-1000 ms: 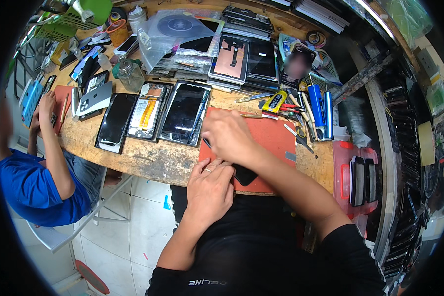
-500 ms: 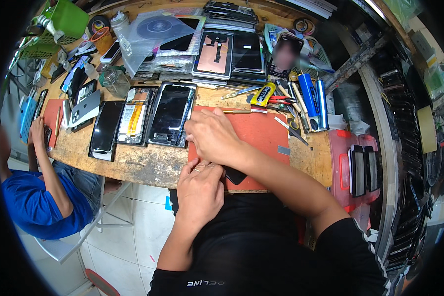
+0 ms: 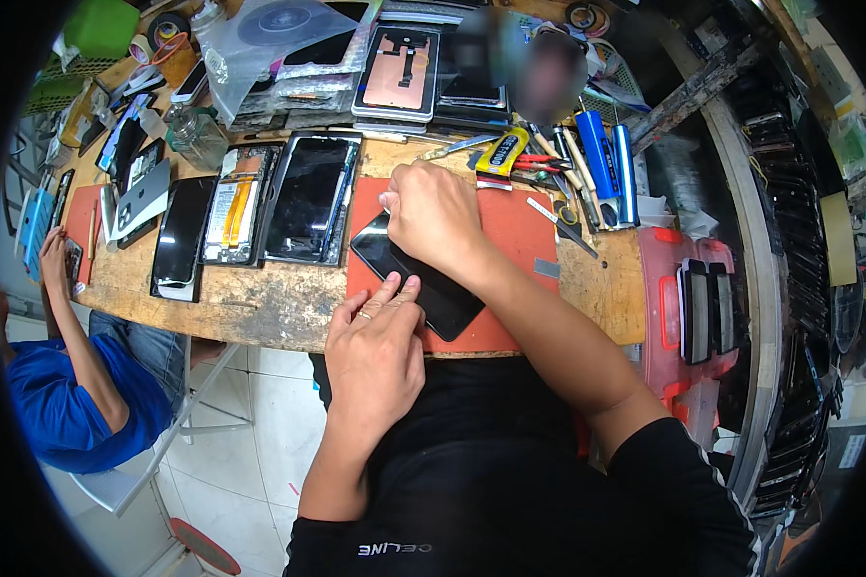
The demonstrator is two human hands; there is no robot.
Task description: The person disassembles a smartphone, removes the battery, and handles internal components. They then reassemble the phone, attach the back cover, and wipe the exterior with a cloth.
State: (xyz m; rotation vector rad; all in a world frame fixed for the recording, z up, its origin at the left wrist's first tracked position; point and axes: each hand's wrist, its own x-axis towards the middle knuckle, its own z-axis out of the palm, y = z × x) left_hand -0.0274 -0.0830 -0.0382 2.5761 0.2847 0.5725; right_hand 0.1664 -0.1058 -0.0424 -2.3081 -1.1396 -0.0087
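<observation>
A black smartphone (image 3: 447, 300) lies slantwise, dark glass up, on a red work mat (image 3: 515, 231) before me. My left hand (image 3: 375, 337) rests at its near left edge, fingers stretched out and the fingertips touching the phone. Over the far end of the phone is my right hand (image 3: 435, 213), its fingers curled closed. A small pale tip shows beside those fingers, too little to tell what it is. The palm side of this hand and part of the phone under it are hidden.
Left of the mat stand an opened phone (image 3: 233, 216) with orange ribbon cables, and two dark phones. Behind lie a yellow-labelled tube (image 3: 502, 154), scissors (image 3: 569, 213), tweezers and blue cylinders (image 3: 595, 149). A person in blue (image 3: 96, 404) handles a phone at the left.
My right hand has risen and curled closed, and my left hand has shifted slightly left with its fingers straighter. Much more of the phone's dark glass now shows.
</observation>
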